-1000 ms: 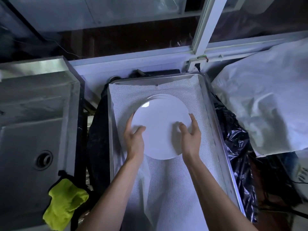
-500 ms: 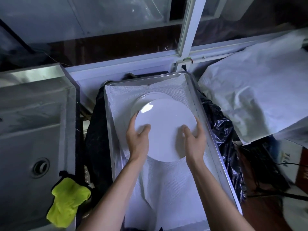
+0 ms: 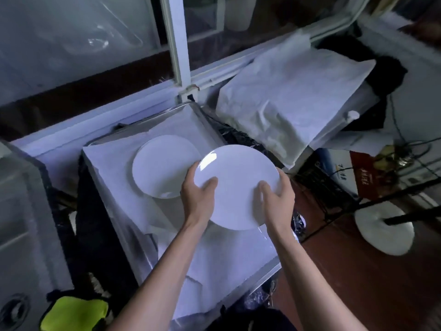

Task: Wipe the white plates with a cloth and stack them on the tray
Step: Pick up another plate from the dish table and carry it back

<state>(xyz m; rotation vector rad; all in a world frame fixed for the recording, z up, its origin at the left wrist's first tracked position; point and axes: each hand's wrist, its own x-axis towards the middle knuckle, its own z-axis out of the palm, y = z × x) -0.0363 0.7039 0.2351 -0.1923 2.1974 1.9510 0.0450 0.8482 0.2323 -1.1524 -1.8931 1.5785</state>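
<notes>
Near edge, left: yellow-green cloth [image 3: 74, 314] sitting on the steel sink worktop [image 3: 28, 247], nobody touching it.

Both hands clamping 1 white plate [image 3: 236, 185], thumbs lying on its top face, other fingers going under the rim. Left hand [image 3: 196, 197] gripping the left edge, right hand [image 3: 278, 199] gripping the right edge. Plate is sitting in the air over the right side of the tray [image 3: 265, 271], reaching past the tray's right rim, tilted slightly.

Tray is steel, lined with a white sheet [image 3: 222, 266]. In it: a stack of white plates [image 3: 164, 167] lying flat toward the far end, left of the held plate and just overlapped by it in view. Count in the stack not readable.

Right of the tray: white cloth-covered bundle [image 3: 286, 101]. Far right: red packaging [image 3: 367, 175] carrying white characters, too blurred to read.
</notes>
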